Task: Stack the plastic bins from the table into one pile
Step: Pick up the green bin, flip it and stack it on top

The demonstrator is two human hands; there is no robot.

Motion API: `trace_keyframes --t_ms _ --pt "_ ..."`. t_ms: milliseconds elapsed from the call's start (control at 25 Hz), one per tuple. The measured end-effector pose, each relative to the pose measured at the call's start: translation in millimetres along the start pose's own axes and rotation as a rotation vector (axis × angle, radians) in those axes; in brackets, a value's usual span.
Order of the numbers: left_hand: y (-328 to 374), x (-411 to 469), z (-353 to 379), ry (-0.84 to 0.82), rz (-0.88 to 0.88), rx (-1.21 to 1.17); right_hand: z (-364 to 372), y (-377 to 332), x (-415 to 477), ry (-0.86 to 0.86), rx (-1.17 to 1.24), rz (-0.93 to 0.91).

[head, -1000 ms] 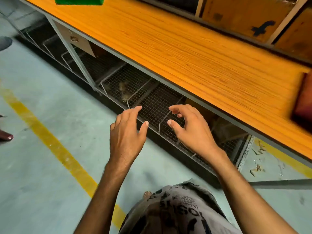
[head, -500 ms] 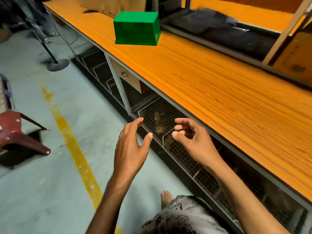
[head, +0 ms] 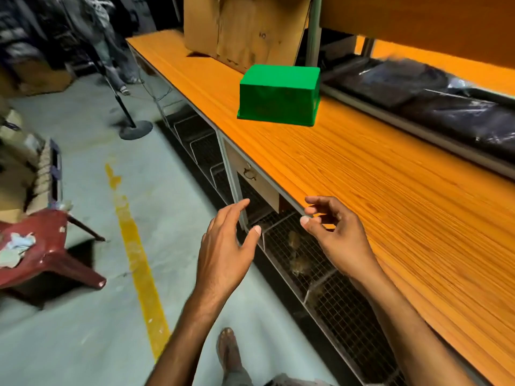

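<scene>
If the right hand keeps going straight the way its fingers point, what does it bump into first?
Probably the green bin. The right hand hangs empty at the orange table edge, fingers aimed up along it. Only bare tabletop shows between, though depth is hard to judge.

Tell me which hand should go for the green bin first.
Probably the right hand: it is open and empty at the orange table's front edge, on the side of the green bin. The left hand, also open and empty, hangs over the floor, off the table.
</scene>
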State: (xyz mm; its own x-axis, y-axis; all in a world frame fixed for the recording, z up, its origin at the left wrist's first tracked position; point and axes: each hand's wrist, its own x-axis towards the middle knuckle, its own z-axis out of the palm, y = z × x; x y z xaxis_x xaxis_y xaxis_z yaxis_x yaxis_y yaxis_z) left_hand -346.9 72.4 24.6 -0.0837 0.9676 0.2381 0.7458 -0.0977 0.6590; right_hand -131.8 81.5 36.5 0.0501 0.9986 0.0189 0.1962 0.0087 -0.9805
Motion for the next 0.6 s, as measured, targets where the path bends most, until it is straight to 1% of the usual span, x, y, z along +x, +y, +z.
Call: trace_keyframes --t_ms 160,320,400,600 --pt "-54.9 92.2 -9.1 -0.047 0.082 -0.006 57.1 0.1 73.0 0.068 0.013 -0.014" --pt "-93.2 185.9 -33.8 -0.088 0.203 0.098 115.8 -13.3 141.8 0.173 -0.001 0.005" --pt "-106.9 227.7 -41.7 -0.088 0.266 0.133 140.4 -22.2 172.8 0.199 -0.04 0.004" --pt "-142.4 324.5 -36.6 -0.106 0.267 0.084 180.5 -27.3 245.7 0.235 -0.053 0.025"
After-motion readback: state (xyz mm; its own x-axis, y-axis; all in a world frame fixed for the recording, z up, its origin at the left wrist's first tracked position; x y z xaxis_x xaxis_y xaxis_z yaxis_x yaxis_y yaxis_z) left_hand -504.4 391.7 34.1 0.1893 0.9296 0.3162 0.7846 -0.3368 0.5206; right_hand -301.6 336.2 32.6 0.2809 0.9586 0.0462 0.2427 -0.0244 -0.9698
